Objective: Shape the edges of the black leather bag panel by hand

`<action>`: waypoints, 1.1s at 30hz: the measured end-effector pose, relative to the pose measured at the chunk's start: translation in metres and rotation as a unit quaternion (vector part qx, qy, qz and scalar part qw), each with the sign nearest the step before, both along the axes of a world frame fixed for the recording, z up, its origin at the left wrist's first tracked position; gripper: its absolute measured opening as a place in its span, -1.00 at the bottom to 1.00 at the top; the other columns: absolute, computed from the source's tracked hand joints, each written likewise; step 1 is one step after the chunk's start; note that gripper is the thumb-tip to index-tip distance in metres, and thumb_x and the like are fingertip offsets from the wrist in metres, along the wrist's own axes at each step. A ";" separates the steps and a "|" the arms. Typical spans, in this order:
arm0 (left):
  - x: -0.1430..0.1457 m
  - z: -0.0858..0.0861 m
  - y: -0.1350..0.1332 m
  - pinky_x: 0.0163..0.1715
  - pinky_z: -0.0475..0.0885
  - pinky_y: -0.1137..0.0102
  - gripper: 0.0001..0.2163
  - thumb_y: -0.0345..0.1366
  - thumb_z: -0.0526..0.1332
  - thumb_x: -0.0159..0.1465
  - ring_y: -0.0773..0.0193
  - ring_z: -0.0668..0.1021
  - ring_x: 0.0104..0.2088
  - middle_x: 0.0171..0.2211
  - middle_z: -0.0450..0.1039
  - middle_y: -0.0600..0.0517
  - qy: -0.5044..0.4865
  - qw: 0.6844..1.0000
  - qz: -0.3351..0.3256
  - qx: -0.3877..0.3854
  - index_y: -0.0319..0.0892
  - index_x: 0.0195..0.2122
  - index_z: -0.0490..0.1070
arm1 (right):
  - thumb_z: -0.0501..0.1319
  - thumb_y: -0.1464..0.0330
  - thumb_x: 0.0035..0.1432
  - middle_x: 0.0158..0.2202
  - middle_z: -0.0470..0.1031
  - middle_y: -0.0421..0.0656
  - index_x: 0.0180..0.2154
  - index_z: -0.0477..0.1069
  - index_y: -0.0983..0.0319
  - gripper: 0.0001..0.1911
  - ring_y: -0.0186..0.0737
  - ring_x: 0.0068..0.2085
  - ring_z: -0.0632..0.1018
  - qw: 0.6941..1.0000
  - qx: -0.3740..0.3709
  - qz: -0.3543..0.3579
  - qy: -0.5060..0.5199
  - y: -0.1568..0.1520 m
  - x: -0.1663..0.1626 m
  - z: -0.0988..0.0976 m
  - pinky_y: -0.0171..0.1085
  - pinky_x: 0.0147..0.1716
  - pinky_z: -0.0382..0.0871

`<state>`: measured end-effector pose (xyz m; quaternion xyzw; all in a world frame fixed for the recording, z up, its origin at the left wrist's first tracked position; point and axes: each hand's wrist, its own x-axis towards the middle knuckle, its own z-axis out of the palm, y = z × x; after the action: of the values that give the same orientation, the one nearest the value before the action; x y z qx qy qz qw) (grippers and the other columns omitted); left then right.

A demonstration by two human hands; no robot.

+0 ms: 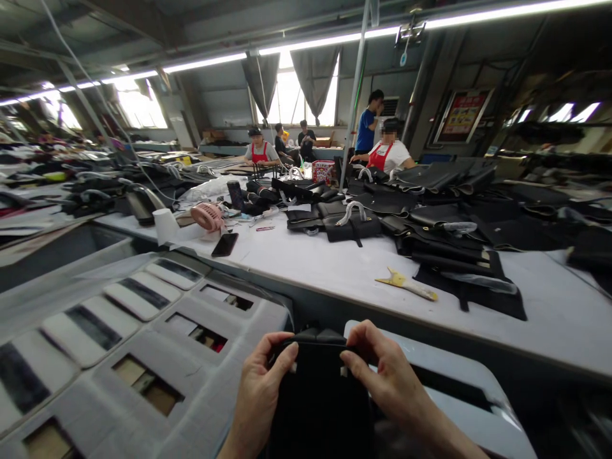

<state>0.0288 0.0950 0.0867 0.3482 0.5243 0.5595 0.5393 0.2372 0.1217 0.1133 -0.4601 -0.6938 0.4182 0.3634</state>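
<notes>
I hold a black leather piece with my left hand and right hand, thumbs pressing its top edge. Far on the white table lie black bags and a pink fan.

We see a black leather piece, a white table, black bags, a pink fan, a yellow-cream tool, red aprons, a blue shirt, grey curtains

Phone, pink fan, perhaps scraper
</notes>
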 end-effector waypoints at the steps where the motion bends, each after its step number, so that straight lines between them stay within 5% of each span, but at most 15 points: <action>1: 0.000 0.001 0.000 -0.45 0.38 0.51 -0.66 -0.07 0.34 0.17 0.38 0.46 -0.49 -0.47 0.43 0.09 -0.004 1.000 0.001 -0.001 -0.17 -0.14 0.44 | 0.16 0.24 0.27 -0.41 0.33 -0.25 -0.25 0.28 0.17 -0.85 -0.29 -0.39 0.37 1.000 -0.008 -0.011 0.008 0.000 -0.002 -0.002 -0.31 -0.42 0.22; 5: -0.001 0.003 0.002 -0.47 0.36 0.53 -0.70 -0.10 0.35 0.18 0.41 0.46 -0.49 -0.45 0.44 0.07 -0.048 0.999 -0.011 -0.009 -0.17 -0.17 0.45 | 0.18 0.14 0.26 -0.37 0.36 -0.24 -0.15 0.30 0.16 -0.74 -0.28 -0.36 0.38 0.996 -0.048 -0.049 0.062 -0.001 -0.011 -0.010 -0.31 -0.40 0.24; 15: -0.006 -0.002 0.012 -0.40 0.43 0.51 -0.75 -0.23 0.41 0.13 0.41 0.50 -0.46 -0.41 0.50 0.01 -0.200 0.978 -0.051 -0.039 -0.25 -0.25 0.48 | 0.40 0.09 0.01 -0.42 0.45 -0.22 -0.30 0.36 0.23 -0.60 -0.35 -0.43 0.42 0.944 -0.178 -0.086 0.263 -0.002 -0.022 -0.014 -0.36 -0.44 0.28; 25: -0.004 -0.008 -0.002 -0.30 0.45 0.45 -0.69 -0.10 0.35 0.19 0.31 0.54 -0.34 -0.30 0.53 -0.01 -0.029 0.999 0.034 -0.005 -0.20 -0.17 0.45 | 0.41 0.14 0.04 -0.38 0.48 -0.21 -0.22 0.39 0.21 -0.63 -0.36 -0.41 0.46 0.936 -0.193 -0.082 0.282 0.010 -0.022 -0.025 -0.40 -0.43 0.33; 33: 0.004 -0.009 -0.003 -0.35 0.38 0.48 -0.69 -0.07 0.33 0.20 0.36 0.47 -0.38 -0.35 0.48 0.00 -0.077 0.996 0.023 -0.029 -0.23 -0.21 0.48 | 0.37 0.08 0.06 -0.36 0.49 -0.20 -0.12 0.40 0.19 -0.57 -0.32 -0.36 0.49 0.957 -0.121 -0.118 0.234 0.003 -0.025 -0.023 -0.42 -0.40 0.37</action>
<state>0.0325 0.0917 0.0777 0.2762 0.5047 0.5815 0.5752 0.2119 0.1244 0.0904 -0.4681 -0.4743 0.5492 0.5043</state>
